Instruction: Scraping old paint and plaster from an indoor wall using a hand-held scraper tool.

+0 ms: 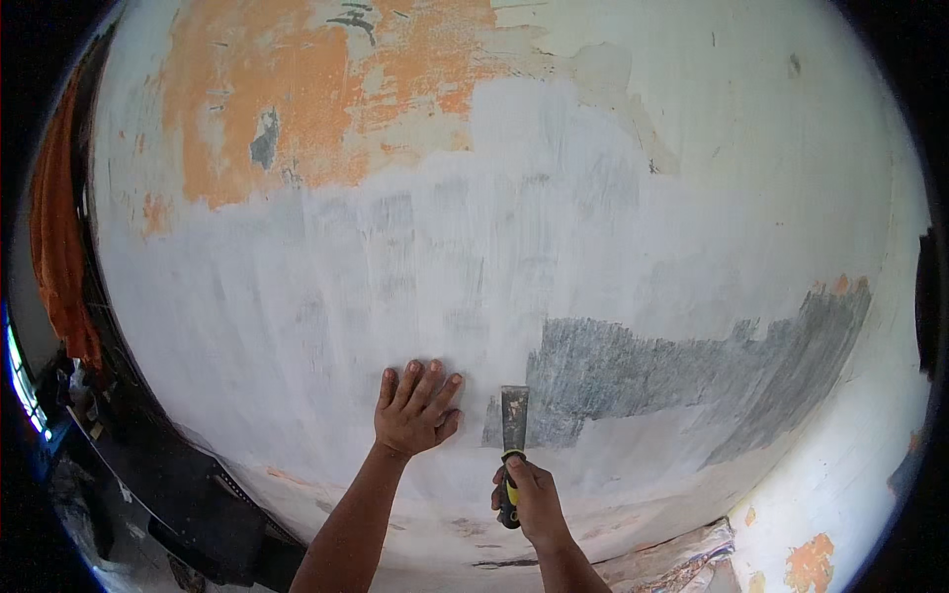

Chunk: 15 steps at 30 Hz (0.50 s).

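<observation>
A broad wall [415,296] with a whitish coat fills most of the view before me. My left hand [417,415] lies on it with fingers spread, palm towards the surface and nothing held. My right hand [535,493] is closed round the black and yellow handle of a putty knife [514,422]. Its narrow, stained metal blade points up the wall, just left of a dark grey scraped patch [615,370]. Whether the blade's edge touches the wall I cannot tell.
Peeling orange paint [274,96] covers the upper left of the wall. An orange curtain [55,222] hangs at the left edge, above dark furniture [200,504]. An adjoining wall [830,489] meets this one on the right. A crumpled sheet [682,560] lies at the wall's foot.
</observation>
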Motion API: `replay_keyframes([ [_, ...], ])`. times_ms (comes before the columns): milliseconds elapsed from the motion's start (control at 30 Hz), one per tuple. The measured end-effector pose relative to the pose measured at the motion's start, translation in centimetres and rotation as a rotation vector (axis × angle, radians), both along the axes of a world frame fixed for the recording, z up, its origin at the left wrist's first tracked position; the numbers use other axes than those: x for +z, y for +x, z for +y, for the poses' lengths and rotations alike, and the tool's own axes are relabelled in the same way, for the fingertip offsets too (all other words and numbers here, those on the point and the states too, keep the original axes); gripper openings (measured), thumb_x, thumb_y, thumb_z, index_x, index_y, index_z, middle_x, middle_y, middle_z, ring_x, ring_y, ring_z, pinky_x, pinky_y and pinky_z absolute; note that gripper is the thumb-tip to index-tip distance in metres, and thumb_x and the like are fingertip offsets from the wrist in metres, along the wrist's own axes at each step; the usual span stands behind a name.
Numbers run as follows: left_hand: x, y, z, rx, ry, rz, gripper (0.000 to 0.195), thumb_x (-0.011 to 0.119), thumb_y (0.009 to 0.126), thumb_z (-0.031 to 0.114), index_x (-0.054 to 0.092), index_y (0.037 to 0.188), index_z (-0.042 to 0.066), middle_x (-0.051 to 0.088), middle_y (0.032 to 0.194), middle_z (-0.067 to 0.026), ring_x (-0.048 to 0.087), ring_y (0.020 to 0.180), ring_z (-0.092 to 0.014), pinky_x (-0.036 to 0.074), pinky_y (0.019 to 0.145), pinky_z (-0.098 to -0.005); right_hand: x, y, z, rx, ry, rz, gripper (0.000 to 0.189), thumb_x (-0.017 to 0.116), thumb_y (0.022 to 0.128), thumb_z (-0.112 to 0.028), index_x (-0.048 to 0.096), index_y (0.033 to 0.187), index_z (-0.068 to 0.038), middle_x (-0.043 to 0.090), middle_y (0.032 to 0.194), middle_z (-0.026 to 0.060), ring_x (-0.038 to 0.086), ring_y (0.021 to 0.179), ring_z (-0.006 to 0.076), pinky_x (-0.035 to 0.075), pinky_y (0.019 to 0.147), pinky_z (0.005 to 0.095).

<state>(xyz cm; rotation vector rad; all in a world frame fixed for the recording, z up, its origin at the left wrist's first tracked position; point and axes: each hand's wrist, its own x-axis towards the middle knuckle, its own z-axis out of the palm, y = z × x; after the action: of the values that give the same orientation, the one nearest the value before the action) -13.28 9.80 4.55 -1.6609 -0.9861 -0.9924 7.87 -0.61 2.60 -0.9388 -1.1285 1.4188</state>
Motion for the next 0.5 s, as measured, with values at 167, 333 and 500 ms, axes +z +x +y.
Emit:
replay_keyframes([
  [167, 0.0, 0.0, 0.4, 0.007, 0.009, 0.005, 0.048, 0.048, 0.088, 0.046, 0.051, 0.134, 0.03, 0.039, 0.146, -0.0039, 0.028, 0.139, -0.027, 0.015, 0.114, -0.0511, -2.3, 0.4, -0.8, 0.001, -0.13, -0.091, 0.045, 0.048, 0.095, -0.044, 0.057, 0.08, -0.003, 0.057, 0.058, 0.008, 0.055, 0.048, 0.0138, 0.042, 0.044, 0.0269],
  [333, 0.0, -0.1, 0.2, -0.008, 0.005, -0.006, 0.048, 0.05, 0.087, 0.046, 0.053, 0.132, 0.029, 0.041, 0.145, -0.0043, 0.028, 0.139, -0.026, 0.016, 0.114, -0.0514, 0.7, 0.1, -0.5, 0.009, -0.036, -0.039, 0.044, 0.047, 0.096, -0.042, 0.057, 0.08, -0.002, 0.057, 0.058, 0.0082, 0.055, 0.049, 0.0136, 0.042, 0.043, 0.0268],
  [500, -0.2, 0.0, 0.2, 0.0, 0.005, -0.005, 0.048, 0.049, 0.087, 0.045, 0.053, 0.132, 0.029, 0.04, 0.145, -0.0042, 0.028, 0.139, -0.026, 0.016, 0.114, -0.0509, -1.6, 1.0, -0.3, -0.015, -0.086, -0.137, 0.043, 0.048, 0.096, -0.041, 0.058, 0.08, -0.003, 0.058, 0.058, 0.0075, 0.053, 0.046, 0.0125, 0.041, 0.043, 0.0258],
])
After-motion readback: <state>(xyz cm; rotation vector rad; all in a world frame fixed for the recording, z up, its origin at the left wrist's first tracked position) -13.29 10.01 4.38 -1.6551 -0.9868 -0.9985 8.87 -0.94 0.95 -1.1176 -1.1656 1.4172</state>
